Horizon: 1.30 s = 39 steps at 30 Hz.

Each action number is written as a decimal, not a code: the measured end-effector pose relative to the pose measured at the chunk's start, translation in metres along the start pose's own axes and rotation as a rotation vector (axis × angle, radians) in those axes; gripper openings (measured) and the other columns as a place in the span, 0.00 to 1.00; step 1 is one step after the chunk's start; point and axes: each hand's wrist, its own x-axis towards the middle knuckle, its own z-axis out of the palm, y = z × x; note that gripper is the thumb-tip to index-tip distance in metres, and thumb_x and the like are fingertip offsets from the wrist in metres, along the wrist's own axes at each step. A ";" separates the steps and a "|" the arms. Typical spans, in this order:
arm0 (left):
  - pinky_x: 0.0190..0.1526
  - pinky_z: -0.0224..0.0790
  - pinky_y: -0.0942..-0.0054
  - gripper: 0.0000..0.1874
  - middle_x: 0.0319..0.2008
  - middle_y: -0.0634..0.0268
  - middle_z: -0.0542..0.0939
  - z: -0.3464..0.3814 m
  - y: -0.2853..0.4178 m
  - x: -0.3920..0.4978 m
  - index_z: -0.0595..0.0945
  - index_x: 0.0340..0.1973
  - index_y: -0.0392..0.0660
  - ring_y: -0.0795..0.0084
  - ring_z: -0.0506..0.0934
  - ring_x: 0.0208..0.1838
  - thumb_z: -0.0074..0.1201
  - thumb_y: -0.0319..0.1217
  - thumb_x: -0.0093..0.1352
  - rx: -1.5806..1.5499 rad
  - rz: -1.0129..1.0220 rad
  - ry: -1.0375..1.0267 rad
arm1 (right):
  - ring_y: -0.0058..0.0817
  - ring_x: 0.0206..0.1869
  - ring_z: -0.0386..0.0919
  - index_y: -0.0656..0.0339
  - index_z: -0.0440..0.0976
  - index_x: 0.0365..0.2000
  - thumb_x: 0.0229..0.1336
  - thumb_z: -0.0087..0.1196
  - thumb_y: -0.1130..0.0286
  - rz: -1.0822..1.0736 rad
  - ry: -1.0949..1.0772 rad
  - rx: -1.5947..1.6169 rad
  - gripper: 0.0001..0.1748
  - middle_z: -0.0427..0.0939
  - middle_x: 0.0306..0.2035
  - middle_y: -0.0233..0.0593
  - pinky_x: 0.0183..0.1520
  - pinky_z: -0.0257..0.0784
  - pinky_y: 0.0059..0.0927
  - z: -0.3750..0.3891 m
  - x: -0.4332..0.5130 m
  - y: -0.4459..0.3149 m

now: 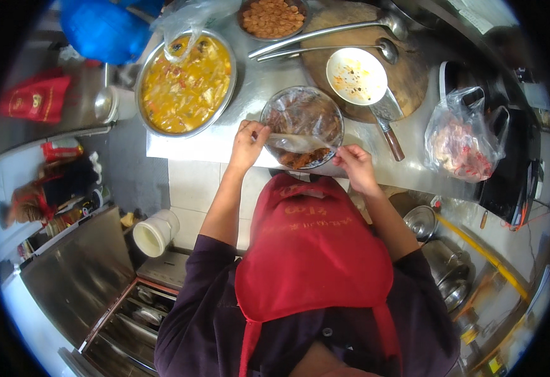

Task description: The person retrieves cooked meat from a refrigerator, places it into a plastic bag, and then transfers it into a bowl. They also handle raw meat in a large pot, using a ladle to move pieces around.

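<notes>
Both hands hold a clear plastic film by its near edge, over a round patterned bowl of dark brown food. My left hand pinches the film at the bowl's left side, and my right hand grips it at the lower right. The film lies over the far part of the bowl. At the near rim, some reddish-brown food shows uncovered. The bowl rests close to the front edge of a steel worktable.
Left of the bowl stands a large steel basin of yellow stew. A white bowl with food residue sits on a round wooden board, partly over a cleaver. Two ladles lie behind. A plastic bag of meat is at right.
</notes>
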 end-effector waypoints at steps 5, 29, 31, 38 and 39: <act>0.41 0.71 0.69 0.09 0.32 0.63 0.78 0.001 0.001 0.002 0.84 0.34 0.38 0.71 0.77 0.36 0.64 0.31 0.71 -0.072 -0.234 -0.060 | 0.30 0.35 0.83 0.63 0.79 0.37 0.69 0.60 0.76 0.098 0.015 0.290 0.02 0.84 0.32 0.39 0.42 0.80 0.33 0.000 0.002 0.011; 0.72 0.59 0.55 0.21 0.73 0.47 0.64 -0.047 0.079 0.011 0.85 0.51 0.49 0.47 0.65 0.73 0.67 0.46 0.67 0.507 0.062 -0.537 | 0.21 0.38 0.79 0.62 0.69 0.50 0.69 0.55 0.79 0.003 0.087 -0.148 0.12 0.80 0.42 0.36 0.38 0.79 0.25 0.028 -0.011 0.049; 0.74 0.57 0.54 0.20 0.75 0.48 0.61 -0.042 0.085 0.006 0.86 0.48 0.48 0.45 0.62 0.75 0.70 0.43 0.64 0.518 0.221 -0.459 | 0.22 0.38 0.79 0.63 0.70 0.51 0.69 0.56 0.78 0.029 0.076 -0.200 0.12 0.80 0.42 0.37 0.38 0.79 0.26 0.029 -0.019 0.038; 0.70 0.61 0.55 0.20 0.65 0.58 0.73 -0.036 0.083 0.006 0.86 0.47 0.47 0.53 0.66 0.73 0.71 0.37 0.61 0.526 0.445 -0.521 | 0.41 0.43 0.79 0.65 0.72 0.44 0.62 0.63 0.74 -0.603 0.078 -1.056 0.13 0.76 0.39 0.44 0.43 0.76 0.38 0.053 -0.044 -0.008; 0.69 0.62 0.55 0.20 0.63 0.57 0.75 -0.037 0.081 0.005 0.86 0.47 0.46 0.53 0.67 0.71 0.71 0.35 0.60 0.503 0.442 -0.549 | 0.46 0.43 0.78 0.65 0.73 0.42 0.60 0.64 0.73 -0.672 0.051 -1.097 0.14 0.75 0.38 0.46 0.45 0.75 0.41 0.057 -0.045 -0.012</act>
